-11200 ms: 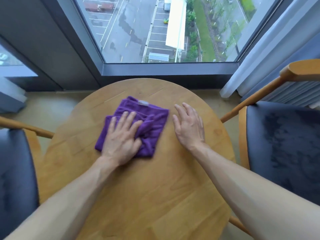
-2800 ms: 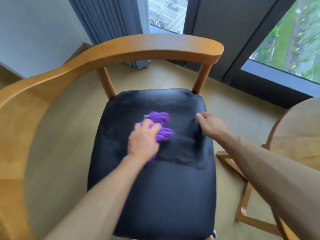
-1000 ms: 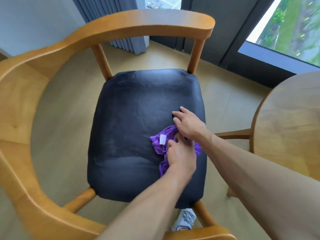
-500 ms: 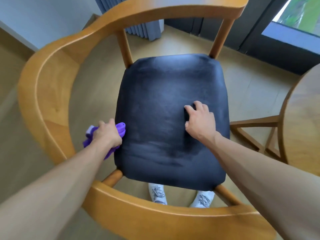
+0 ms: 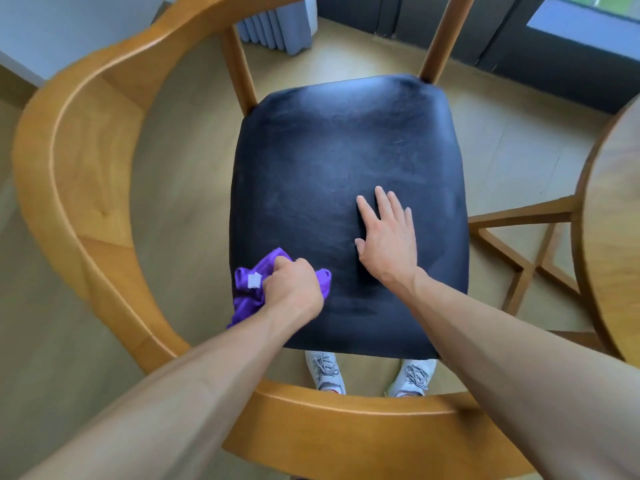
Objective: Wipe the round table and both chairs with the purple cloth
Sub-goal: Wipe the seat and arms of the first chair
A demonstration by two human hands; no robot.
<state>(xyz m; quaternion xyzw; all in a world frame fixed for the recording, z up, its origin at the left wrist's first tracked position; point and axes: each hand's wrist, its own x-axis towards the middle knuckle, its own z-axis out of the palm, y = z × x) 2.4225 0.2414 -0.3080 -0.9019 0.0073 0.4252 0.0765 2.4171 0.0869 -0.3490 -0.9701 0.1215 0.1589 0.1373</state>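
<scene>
Pale wood floor under a wooden armchair, seen from above, with both hands down on its dark padded seat.

Left hand is clenched around the bunched purple cloth, fingers curled over it, holding it against the near left corner of the seat; part of the cloth hangs over the seat's left edge and a small white tag shows on it. Right hand lies flat and released on the seat to the right of the cloth, fingers straight and slightly spread, holding nothing, palm on the cushion. Round table edge sits at the far right, apart from the chair. Two grey laced shoes show below the seat's near edge.
</scene>
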